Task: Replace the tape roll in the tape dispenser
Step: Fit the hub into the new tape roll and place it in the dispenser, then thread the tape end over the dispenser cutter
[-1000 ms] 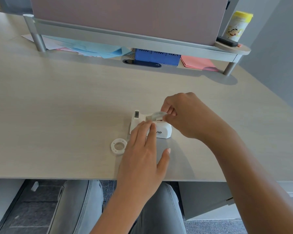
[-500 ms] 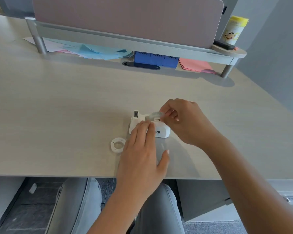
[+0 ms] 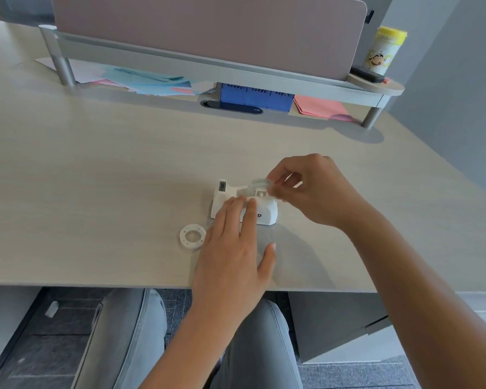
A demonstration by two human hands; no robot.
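Observation:
A white tape dispenser [image 3: 267, 213] stands on the wooden desk [image 3: 110, 169], its cutter end pointing left. My left hand [image 3: 233, 248] lies flat with its fingertips pressing on the dispenser's near side. My right hand [image 3: 312, 189] pinches a clear tape roll [image 3: 260, 184] just above the dispenser's open cradle, tilted almost flat. An empty white tape core [image 3: 192, 236] lies on the desk to the left of the dispenser, apart from both hands.
A raised shelf [image 3: 208, 61] with a pink divider spans the back. Under it lie blue and pink papers [image 3: 149, 80], a blue box [image 3: 254, 96] and a dark cable slot [image 3: 232, 107]. A yellow-lidded canister [image 3: 383, 50] stands at the shelf's right end.
The right hand has shifted the clear roll slightly right and lifted its fingers apart around it. The left hand stays on the dispenser.

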